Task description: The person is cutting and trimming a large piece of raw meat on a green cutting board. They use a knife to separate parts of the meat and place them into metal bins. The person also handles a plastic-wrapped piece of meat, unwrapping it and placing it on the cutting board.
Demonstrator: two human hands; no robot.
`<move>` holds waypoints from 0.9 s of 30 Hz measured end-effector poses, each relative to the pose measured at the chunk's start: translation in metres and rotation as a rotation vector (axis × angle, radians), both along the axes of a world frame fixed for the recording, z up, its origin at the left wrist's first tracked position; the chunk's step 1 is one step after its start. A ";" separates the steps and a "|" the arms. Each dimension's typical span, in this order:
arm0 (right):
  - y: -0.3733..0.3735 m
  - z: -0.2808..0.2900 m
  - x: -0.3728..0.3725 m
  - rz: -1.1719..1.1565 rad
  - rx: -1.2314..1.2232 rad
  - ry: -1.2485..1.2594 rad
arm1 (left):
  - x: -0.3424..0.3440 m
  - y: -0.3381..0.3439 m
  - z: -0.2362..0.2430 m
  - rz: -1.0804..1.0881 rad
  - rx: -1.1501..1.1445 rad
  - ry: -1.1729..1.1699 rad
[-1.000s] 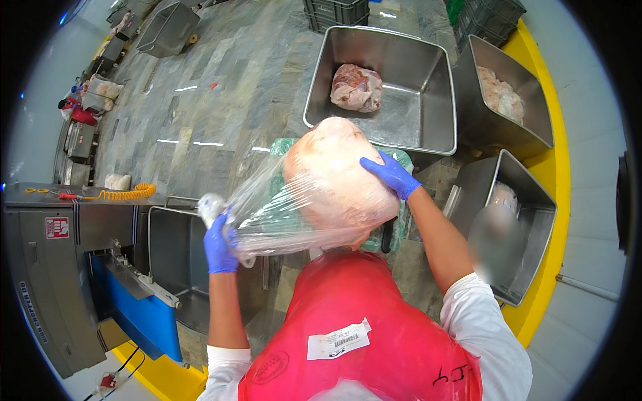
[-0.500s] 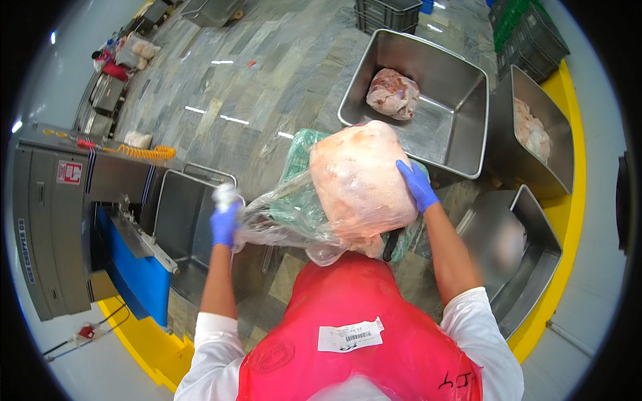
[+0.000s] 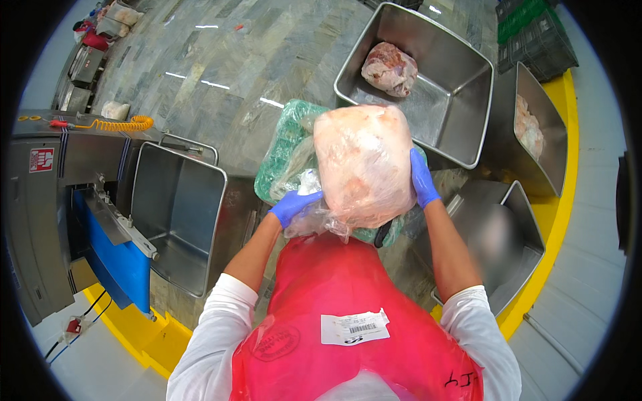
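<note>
A large pale block of meat (image 3: 364, 167) sits in front of me over a green crate (image 3: 277, 157) that shows at its left. My right hand (image 3: 422, 177), in a blue glove, is curled against the meat's right side. My left hand (image 3: 294, 206), also gloved, is at the lower left of the meat, closed on crumpled clear plastic film (image 3: 314, 220) and a whitish wad. More film lies on the crate beside the meat. Below the meat's near right edge pokes a black handle (image 3: 382, 235); whatever it belongs to is hidden.
A metal tub (image 3: 461, 120) ahead right holds another piece of meat (image 3: 390, 70). Further tubs (image 3: 558, 154) stand along the right wall. To the left are a metal tub (image 3: 177, 207) and a machine with a blue belt (image 3: 110, 247). Dark crates (image 3: 538, 53) are stacked at far right.
My left hand came right, from pulling the film out over the left tub to the meat's side. The stretched film is now bunched. My right hand stays on the meat, slightly lower.
</note>
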State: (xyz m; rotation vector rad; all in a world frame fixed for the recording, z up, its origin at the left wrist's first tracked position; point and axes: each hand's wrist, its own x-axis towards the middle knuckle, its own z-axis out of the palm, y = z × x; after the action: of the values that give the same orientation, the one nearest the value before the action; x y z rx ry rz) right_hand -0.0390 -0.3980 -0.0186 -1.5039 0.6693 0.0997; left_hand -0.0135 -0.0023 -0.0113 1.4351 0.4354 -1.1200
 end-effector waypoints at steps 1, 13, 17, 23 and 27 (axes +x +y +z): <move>0.006 0.012 -0.001 0.023 -0.066 -0.058 | 0.003 0.005 0.006 -0.072 0.056 -0.015; 0.109 0.099 -0.073 0.823 -1.086 -0.620 | 0.029 0.030 0.009 -0.132 0.140 -0.963; 0.101 0.111 -0.096 0.646 -0.955 -0.594 | 0.024 0.025 0.002 0.169 0.005 -0.323; 0.046 0.152 -0.089 0.280 -0.940 -0.494 | 0.016 0.008 -0.012 0.361 -0.144 -0.146; -0.036 0.112 -0.077 0.190 -0.999 -0.214 | 0.017 0.001 -0.040 0.420 -0.214 -0.133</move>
State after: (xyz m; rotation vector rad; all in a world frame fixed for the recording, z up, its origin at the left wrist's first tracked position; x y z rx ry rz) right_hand -0.1162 -0.4336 0.0931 -2.4915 0.3974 -0.2940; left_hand 0.0031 -0.0016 -0.0512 1.1537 0.4804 -0.7057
